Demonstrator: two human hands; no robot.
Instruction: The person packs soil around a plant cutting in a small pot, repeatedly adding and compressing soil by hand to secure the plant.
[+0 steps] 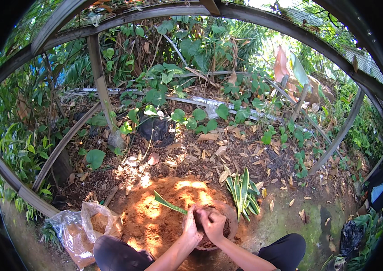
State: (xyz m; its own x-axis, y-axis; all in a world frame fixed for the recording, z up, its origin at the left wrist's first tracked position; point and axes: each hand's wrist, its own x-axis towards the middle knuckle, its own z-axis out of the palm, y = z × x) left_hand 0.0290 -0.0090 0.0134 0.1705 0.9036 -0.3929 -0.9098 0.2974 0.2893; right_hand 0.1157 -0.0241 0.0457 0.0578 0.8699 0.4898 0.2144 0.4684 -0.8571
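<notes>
Where both hands meet over the pot (233,217), left hand (193,226) is part-open, fingers raised; right hand (213,224) is curled inward. Cannot tell whether right grips anything: fingertips hidden. Single leaf (168,203), green, tilted, runs up-left from left hand's fingers over the soil heap (148,219); cannot tell if pinched or just touching. Pot sits at the heap's right-hand edge, between the knees. Leaf bundle (245,193) on ground (286,219), just beyond pot's upper-right rim. Plastic bags (75,235) crowd heap's lower-left edge. Widest working room: right of pot, greenish ground with scattered dry leaves.
</notes>
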